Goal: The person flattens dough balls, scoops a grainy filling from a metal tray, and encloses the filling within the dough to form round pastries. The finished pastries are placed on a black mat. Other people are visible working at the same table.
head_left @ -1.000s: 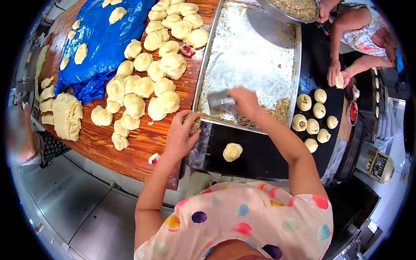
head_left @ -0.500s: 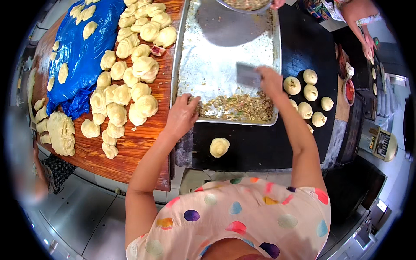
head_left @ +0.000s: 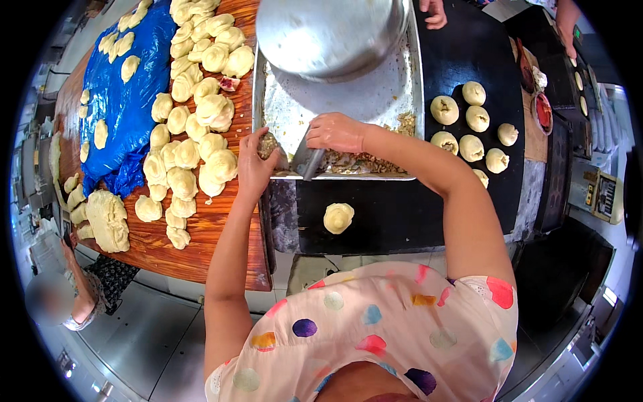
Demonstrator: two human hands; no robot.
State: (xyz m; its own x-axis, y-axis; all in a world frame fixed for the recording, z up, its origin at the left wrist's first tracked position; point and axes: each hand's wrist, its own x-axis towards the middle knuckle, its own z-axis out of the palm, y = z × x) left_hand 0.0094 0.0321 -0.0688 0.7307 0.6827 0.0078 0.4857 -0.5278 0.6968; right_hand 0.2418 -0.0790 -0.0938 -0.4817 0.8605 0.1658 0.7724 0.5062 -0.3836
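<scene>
My right hand (head_left: 335,134) grips a metal scraper (head_left: 312,163) standing on edge near the lower left of the metal tray (head_left: 418,87). Chopped filling (head_left: 372,161) lies along the tray's near end. My left hand (head_left: 256,157) is curled round a clump of filling (head_left: 270,143) at the tray's left edge, facing the scraper. A large metal bowl (head_left: 328,33) hangs over the far half of the tray and hides part of it. A single dough piece (head_left: 338,218) lies on the black sheet (head_left: 415,214) below the tray.
Many dough pieces (head_left: 216,58) cover the wooden table (head_left: 228,261), beside a blue plastic cover (head_left: 117,87) and a dough slab (head_left: 108,221). Filled buns (head_left: 471,149) sit right of the tray. Co-workers' hands (head_left: 432,15) show at top right; another person (head_left: 84,295) is at left.
The bowl has moved in over the tray from the top. My right hand and scraper have moved left and downward toward my left hand. The co-worker at right has moved away upward.
</scene>
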